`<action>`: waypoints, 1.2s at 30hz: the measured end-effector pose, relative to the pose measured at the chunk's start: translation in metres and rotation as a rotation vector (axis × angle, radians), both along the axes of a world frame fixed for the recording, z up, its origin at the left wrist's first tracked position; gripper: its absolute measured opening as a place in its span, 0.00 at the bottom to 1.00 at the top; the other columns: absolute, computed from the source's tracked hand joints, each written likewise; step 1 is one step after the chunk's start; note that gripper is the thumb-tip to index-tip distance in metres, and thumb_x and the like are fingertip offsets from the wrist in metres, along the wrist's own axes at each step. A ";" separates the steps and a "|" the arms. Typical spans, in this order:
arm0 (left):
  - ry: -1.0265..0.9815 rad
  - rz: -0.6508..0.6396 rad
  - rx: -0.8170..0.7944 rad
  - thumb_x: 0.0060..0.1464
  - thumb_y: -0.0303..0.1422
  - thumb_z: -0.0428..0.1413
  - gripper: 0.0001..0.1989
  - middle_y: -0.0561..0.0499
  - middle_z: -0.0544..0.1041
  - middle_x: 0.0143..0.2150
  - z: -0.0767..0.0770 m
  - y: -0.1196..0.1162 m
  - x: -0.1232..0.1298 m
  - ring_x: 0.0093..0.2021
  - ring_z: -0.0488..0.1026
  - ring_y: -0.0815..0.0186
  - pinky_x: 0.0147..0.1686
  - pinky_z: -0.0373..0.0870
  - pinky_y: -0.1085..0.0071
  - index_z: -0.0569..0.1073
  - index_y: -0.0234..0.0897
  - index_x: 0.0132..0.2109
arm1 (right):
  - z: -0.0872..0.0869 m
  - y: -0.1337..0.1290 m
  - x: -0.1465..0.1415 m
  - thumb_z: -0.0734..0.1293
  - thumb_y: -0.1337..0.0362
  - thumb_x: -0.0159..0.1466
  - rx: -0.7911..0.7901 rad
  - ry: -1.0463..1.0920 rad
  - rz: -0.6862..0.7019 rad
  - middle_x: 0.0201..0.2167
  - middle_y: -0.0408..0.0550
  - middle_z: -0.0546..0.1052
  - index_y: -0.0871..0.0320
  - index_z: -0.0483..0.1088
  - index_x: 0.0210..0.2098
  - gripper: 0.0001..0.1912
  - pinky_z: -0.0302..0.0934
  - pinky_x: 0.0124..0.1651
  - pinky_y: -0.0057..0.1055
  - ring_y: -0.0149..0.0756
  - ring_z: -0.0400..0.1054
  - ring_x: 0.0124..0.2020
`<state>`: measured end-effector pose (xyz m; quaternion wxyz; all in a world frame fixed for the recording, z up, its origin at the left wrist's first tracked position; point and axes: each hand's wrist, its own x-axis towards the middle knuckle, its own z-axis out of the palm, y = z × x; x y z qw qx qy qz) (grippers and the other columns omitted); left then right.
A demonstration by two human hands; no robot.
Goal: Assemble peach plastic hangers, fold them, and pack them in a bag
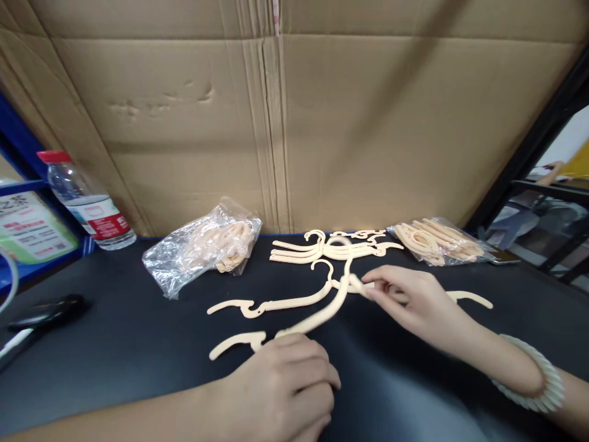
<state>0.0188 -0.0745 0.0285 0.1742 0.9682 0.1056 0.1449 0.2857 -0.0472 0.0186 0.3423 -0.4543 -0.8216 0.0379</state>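
A cream folding clothes hanger (319, 317) is held over the black table, its hook upward and slightly blurred. My left hand (294, 383) is closed around its left arm, with the curved end piece sticking out past the knuckles. With thumb and fingers, my right hand (414, 301) pinches the hanger's other arm close to the central joint. Just behind lies a second unfolded hanger (294, 302), flat on the table; its right side passes partly behind my right hand. Farther back rests a group of similar hangers (299, 253), laid together with hooks to the rear.
A clear bag of cream hanger parts (221, 239) sits at the back left, another bag (439, 240) at the back right. A red-capped bottle (92, 205) stands far left, near a dark cabled object (48, 314). Cardboard (184, 123) walls off the rear.
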 end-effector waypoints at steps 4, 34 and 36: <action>0.029 0.135 0.029 0.60 0.24 0.49 0.11 0.40 0.79 0.48 -0.006 0.002 -0.002 0.45 0.74 0.52 0.47 0.67 0.60 0.75 0.36 0.42 | -0.005 0.001 0.000 0.65 0.69 0.64 -0.032 -0.164 0.052 0.31 0.46 0.75 0.57 0.73 0.38 0.05 0.64 0.36 0.34 0.37 0.69 0.34; 0.010 0.410 0.107 0.55 0.28 0.52 0.13 0.44 0.70 0.56 -0.025 0.005 -0.002 0.57 0.65 0.53 0.57 0.60 0.53 0.67 0.40 0.49 | -0.020 0.024 0.013 0.62 0.66 0.66 -0.101 -0.110 0.076 0.39 0.51 0.72 0.57 0.71 0.38 0.06 0.69 0.43 0.37 0.40 0.69 0.42; 0.012 0.414 0.104 0.55 0.28 0.52 0.13 0.44 0.70 0.56 -0.025 0.005 -0.003 0.58 0.65 0.53 0.58 0.59 0.52 0.67 0.40 0.49 | -0.020 0.024 0.014 0.64 0.63 0.66 -0.121 -0.113 0.080 0.41 0.51 0.72 0.56 0.71 0.41 0.06 0.68 0.46 0.39 0.41 0.70 0.43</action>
